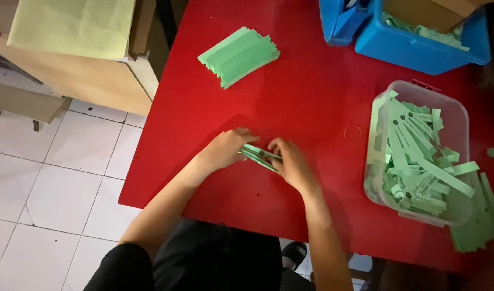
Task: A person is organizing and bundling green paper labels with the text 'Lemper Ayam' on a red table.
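Two hands held green paper strips

The left hand (225, 149) and right hand (291, 161) had fingers clamped on the strips (259, 156); a loose pinch could have scattered them over the red surface (311, 97).

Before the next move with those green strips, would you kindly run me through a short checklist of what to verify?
1. Both hands on the work: ok. The left hand and right hand each pinch an end of the green paper strip.
2. Strip flat on the red table: cannot tell; fingers hide its ends.
3. Neat stack of green strips tidy and within the table edge: ok.
4. Clear plastic tub of loose strips upright: ok.
5. Strips contained: not ok; a pile of spilled strips lies beside the tub.
6. Blue bin apart from the hands: ok.
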